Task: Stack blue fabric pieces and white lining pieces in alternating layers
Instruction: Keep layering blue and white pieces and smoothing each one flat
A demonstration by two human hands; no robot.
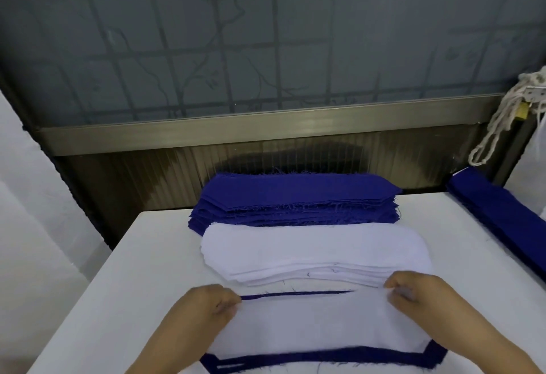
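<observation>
The person stands at a white surface point(118, 270) with both hands down on the near stack. The left hand point(206, 304) pinches the left end of a white piece point(310, 323). The right hand point(413, 291) pinches its right end. The fingers point(396, 286) of both hands are curled in and closed on the cloth, not spread wide.

The white piece lies long from left to right, stretched flat between the two hands. Under it is a blue piece point(325, 357). You can see blue peeking out as a thin line just past the fingers and as a wider band on the side nearer the person. So the white piece sits a bit off from the blue one.

Just beyond the fingers is the white pile point(316, 249). It also lies long from left to right. Beyond that, further from the fingers, is the blue pile point(298, 196). It is taller and has frayed edges.

I think the white piece is being lined up on top of the blue one. The next layer should be blue. The blue pile is straight ahead, past the white pile, so either hand would have to reach over the white pile to get it. Both hands look about as near.

More blue cloth point(502, 220) lies far off to the right of the right hand.
</observation>
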